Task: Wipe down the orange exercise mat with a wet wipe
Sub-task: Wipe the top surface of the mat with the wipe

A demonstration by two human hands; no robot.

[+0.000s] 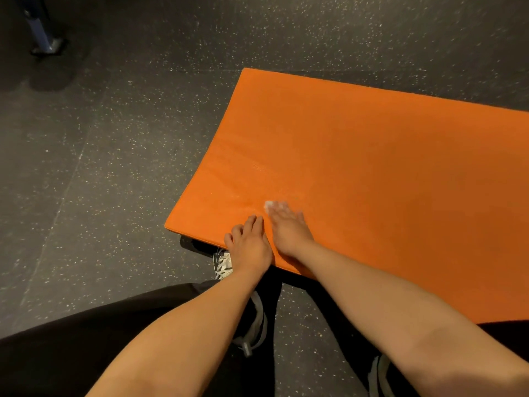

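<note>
Orange mat (372,167) lay flat on the dark speckled floor (114,138), filling the right half of the frame, its near corner at lower centre. My right grip (289,229) was spread flat, fingers straight, pressing the white wet wipe (274,206) onto the mat close to that near corner; only the wipe's far edge showed past my fingertips. My left grip (249,247) rested just beside it at the mat's near edge, fingers relaxed and apart, clamped on nothing. A laced shoe (223,262) showed below the mat edge, left of my left wrist. A blue post (43,35) stood at the upper left of the frame.
</note>
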